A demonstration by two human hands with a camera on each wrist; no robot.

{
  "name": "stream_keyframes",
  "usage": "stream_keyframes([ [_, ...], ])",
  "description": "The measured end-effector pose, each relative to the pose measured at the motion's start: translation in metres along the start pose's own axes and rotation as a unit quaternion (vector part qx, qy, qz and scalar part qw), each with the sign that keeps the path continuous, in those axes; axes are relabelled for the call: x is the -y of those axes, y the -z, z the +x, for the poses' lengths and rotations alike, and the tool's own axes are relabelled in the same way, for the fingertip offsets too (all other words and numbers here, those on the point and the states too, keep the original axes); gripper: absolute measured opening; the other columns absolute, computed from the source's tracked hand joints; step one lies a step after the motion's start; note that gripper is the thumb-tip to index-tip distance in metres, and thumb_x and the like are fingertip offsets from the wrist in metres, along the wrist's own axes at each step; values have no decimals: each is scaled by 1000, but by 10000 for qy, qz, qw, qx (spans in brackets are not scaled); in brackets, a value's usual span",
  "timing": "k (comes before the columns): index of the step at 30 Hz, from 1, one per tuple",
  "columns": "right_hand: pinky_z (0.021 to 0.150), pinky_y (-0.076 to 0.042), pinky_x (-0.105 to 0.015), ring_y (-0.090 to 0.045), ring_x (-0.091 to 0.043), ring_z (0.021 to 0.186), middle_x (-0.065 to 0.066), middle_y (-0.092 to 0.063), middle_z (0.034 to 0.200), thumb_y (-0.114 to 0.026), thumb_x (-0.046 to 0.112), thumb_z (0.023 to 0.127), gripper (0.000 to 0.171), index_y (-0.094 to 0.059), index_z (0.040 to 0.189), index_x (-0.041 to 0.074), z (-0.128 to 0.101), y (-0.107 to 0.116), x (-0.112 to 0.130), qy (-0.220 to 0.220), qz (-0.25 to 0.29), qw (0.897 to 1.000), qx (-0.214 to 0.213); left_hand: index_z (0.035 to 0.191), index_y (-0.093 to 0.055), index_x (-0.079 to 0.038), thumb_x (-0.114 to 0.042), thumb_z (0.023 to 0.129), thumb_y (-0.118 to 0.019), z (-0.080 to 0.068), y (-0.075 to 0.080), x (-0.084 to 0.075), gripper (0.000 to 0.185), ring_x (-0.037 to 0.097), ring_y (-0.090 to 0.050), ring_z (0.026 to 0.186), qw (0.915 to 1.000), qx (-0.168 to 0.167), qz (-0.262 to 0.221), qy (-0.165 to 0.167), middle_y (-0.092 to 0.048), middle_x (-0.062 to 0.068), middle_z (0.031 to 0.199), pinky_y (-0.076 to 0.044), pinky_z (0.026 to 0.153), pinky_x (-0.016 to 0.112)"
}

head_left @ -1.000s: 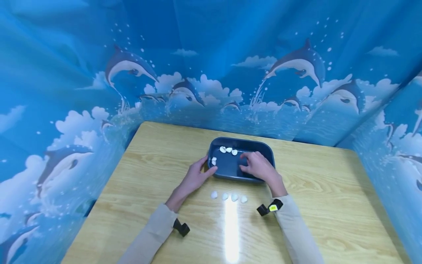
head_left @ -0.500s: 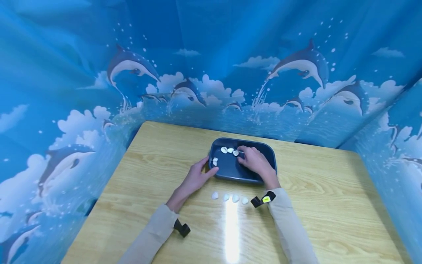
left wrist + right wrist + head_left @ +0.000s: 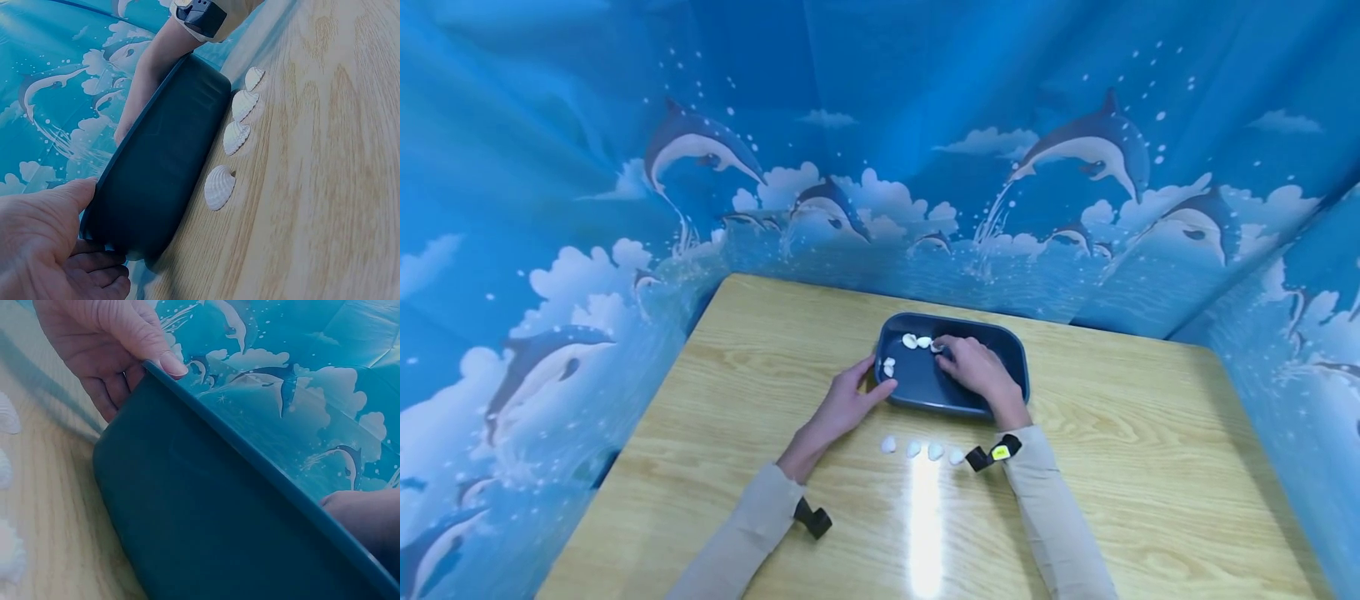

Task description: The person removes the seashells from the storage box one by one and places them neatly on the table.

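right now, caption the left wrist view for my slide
Left grip holding a dark tray beside four white shells on a wooden table.

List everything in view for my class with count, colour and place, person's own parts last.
Backdrop: count unclear, blue and white, behind and beside table.
Table: one, pale wood, beneath tray.
Tray: one, dark blue, towards table's far edge.
Tray shells: at least five, white, left end, far side.
Table shells: four, white, row along tray's near side.
Wrist cameras: two, black, wrists.
Sleeves: two, beige, forearms.
Left hand: one, gripping tray's left end.
Right hand: one, inside tray.
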State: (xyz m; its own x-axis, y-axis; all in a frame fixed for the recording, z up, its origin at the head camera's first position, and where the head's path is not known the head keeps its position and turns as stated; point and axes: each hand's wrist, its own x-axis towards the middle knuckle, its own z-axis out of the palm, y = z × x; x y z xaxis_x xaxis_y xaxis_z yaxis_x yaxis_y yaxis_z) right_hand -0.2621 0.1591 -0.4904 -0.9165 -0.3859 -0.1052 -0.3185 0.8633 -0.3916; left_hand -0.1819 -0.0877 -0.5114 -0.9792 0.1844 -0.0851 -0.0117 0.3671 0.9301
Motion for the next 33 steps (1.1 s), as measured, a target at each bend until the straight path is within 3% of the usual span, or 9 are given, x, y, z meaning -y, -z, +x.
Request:
stream_keyframes([
  [7,66,-50,-37,-59,-18,71,-5,-73,95,-62,24,107,33,-68,136,9,1,-3,-2,-17,-11,9999,-99,160,-40,-7,-39,102,-69,0,0,1,72,30,-36,153,10000,3,17,2,-40,14,164,-32,125,48],
  [12,70,-56,-43,-65,-19,78,-10,-75,111,-59,23,108,34,-65,140,11,2,-4,-4,-6,-121,9999,-105,159,-40,-5,-37,103,-69,-1,1,0,71,31,-36,153,10000,-14,-39,-53,-41,15,164,-32,125,49],
  [17,65,-52,-40,-62,-18,72,-6,-73,92,-57,22,109,34,-64,141,13,1,-5,-5,-16,-172,9999,-9,159,-40,-5,-37,103,-69,-1,1,0,71,31,-35,153,10000,-13,-73,-66,-41,15,164,-31,125,49],
  [21,59,-42,-34,-53,-17,61,-1,-58,70,-56,22,110,33,-64,141,13,1,-6,-5,-55,-93,9999,51,160,-40,-6,-39,102,-69,0,0,0,72,31,-35,153,10000,-14,-37,-14,-41,14,164,-31,126,50],
  [25,57,-38,-33,-50,-17,58,-2,-56,66,-55,23,110,33,-65,140,15,1,-6,-4,-116,-62,9999,78,160,-40,-7,-40,102,-69,0,-1,2,72,31,-35,154,10000,-9,-38,15,-41,14,164,-30,126,50],
  [29,63,-51,-37,-63,-18,71,-6,-74,94,-56,24,110,30,-70,136,16,0,-4,-4,-138,-198,9997,-85,159,-40,-7,-40,102,-69,0,0,3,72,31,-35,153,10000,1,-67,27,-41,14,164,-31,125,50],
  [33,78,-60,-47,-73,-26,95,-7,-75,125,-57,27,110,29,-75,130,16,0,-3,-3,-156,-249,9993,-252,159,-40,-7,-41,102,-69,2,-1,4,73,32,-35,153,10000,5,-86,40,-41,14,164,-31,125,51],
])
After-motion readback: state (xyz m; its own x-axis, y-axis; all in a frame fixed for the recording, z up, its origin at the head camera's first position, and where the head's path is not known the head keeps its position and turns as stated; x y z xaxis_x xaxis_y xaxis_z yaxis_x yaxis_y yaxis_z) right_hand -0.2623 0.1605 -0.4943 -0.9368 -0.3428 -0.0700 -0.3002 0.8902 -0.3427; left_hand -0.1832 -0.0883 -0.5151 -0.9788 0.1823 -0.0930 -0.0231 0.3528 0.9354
